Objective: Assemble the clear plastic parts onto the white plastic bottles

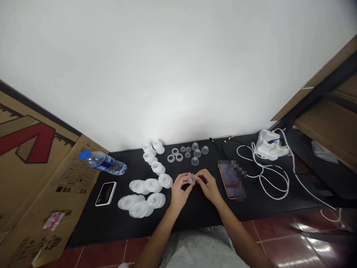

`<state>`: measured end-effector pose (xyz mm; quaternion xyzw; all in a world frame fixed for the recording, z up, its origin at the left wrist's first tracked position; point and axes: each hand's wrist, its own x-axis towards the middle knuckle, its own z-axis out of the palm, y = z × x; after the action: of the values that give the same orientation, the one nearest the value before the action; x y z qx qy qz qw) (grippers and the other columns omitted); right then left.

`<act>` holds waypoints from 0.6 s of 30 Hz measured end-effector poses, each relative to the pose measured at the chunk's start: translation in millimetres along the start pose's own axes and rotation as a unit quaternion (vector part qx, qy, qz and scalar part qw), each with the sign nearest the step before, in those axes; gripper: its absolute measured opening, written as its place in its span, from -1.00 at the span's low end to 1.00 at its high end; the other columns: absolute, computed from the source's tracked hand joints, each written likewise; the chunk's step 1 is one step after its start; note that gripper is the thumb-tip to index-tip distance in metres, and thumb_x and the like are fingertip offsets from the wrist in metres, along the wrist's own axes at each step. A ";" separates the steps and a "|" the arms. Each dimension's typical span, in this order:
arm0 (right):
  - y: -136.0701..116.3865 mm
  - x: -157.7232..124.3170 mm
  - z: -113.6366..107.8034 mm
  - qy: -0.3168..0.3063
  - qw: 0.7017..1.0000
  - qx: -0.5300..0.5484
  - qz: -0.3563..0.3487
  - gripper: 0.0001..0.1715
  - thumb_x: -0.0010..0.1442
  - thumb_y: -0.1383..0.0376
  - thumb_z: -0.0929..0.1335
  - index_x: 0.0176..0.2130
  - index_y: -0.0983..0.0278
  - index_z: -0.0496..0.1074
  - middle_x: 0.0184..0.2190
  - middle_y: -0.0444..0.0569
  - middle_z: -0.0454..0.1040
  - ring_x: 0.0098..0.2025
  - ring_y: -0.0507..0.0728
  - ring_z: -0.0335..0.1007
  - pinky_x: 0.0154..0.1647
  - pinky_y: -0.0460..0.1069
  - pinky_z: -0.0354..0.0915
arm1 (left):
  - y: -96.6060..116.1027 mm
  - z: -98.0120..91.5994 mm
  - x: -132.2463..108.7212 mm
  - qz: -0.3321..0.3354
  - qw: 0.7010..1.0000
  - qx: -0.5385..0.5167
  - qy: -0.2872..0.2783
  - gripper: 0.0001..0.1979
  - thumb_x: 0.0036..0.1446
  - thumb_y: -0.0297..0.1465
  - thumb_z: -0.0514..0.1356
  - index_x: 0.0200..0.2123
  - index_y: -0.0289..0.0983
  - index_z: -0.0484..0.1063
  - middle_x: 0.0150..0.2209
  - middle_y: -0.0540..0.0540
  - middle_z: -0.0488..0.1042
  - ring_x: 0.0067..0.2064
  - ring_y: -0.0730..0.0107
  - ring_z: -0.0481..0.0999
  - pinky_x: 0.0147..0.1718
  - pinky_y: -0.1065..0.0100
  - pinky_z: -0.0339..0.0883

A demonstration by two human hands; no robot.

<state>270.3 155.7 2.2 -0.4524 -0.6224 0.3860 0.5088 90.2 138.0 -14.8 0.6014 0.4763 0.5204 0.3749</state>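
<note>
Between my hands is a small translucent round bottle part (pixel 192 179), held above the black table. My left hand (pixel 180 186) pinches its left side with thumb and fingers closed. The fingertips of my right hand (pixel 206 184) grip the right side. Beyond my hands lie loose clear rings (pixel 175 151), small clear nipple-like pieces (pixel 187 155) and several clear domed caps (pixel 197 153). To the left of my left hand stand several white translucent bottles with domed tops (pixel 156 200). Farther back are several open-necked white bottles (pixel 158 168).
A phone (pixel 230 182) lies right of my right hand. White cables (pixel 267 171) run to a white power strip (pixel 270 144). At left are a water bottle (pixel 106 162), a small white device with a dark screen (pixel 106 194) and a cardboard box (pixel 55 178). A white wall (pixel 178 74) rises behind.
</note>
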 end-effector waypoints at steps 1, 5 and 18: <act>1.0 -0.2 0.1 0.000 1.000 0.009 0.010 -0.79 0.50 0.14 0.41 -0.16 0.16 0.59 -0.19 0.00 0.53 -0.16 0.20 0.53 -0.13 0.06 0.46 | -0.4 0.1 -0.2 0.001 1.000 -0.005 -0.001 -0.77 0.31 -0.32 0.41 0.01 -0.19 0.63 0.09 -0.19 0.58 0.02 0.16 0.72 -0.01 0.11 0.73; 4.7 -0.9 1.1 0.002 0.997 0.055 0.049 -0.74 0.50 0.07 0.41 -0.17 0.16 0.56 -0.20 -0.02 0.50 -0.21 0.19 0.52 -0.19 0.04 0.47 | 0.9 1.2 0.6 0.006 1.000 -0.011 -0.010 -0.77 0.30 -0.35 0.41 0.01 -0.18 0.63 0.07 -0.17 0.58 0.02 0.17 0.71 -0.01 0.12 0.73; 2.8 -1.1 -0.6 0.011 0.996 0.071 0.043 -0.72 0.50 0.03 0.39 -0.16 0.16 0.51 -0.21 -0.04 0.46 -0.21 0.17 0.45 -0.23 0.00 0.42 | 16.6 7.4 2.1 0.023 0.999 0.045 0.002 -0.74 0.30 -0.33 0.42 0.05 -0.17 0.62 -0.04 -0.15 0.62 -0.20 0.31 0.66 -0.23 0.27 0.65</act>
<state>271.4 155.5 -0.6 -0.4462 -0.5677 0.4457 0.5292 100.4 135.9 0.1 0.6273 0.4864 0.5079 0.3345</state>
